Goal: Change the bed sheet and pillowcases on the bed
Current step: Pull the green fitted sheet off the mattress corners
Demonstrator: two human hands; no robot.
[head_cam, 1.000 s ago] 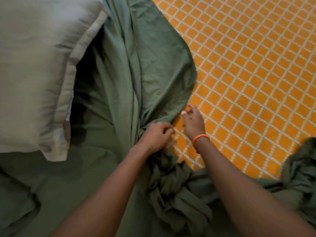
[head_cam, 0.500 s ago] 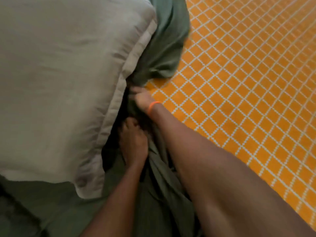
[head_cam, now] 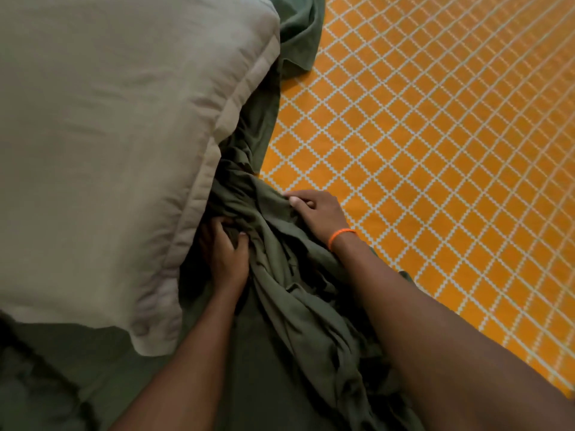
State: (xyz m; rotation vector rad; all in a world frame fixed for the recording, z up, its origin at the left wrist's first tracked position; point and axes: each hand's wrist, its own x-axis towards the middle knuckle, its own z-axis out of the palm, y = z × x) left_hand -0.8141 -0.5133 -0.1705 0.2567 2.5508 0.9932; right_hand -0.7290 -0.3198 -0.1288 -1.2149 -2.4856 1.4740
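Fingers of left hand [head_cam: 225, 253] and right hand [head_cam: 317, 213] grip bunched green sheet [head_cam: 298, 293].

Head-worn view looks steeply down, close over the bed [head_cam: 435, 150].

Pretty dim, warm light; the orange diamond-patterned sheet [head_cam: 435, 150] is brightest, lower left sinks into shadow, edges slightly soft and wide-angle bent.

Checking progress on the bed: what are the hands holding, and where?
Both grip the green sheet at its bunched part beside the pillow: left hand lower, right hand above.
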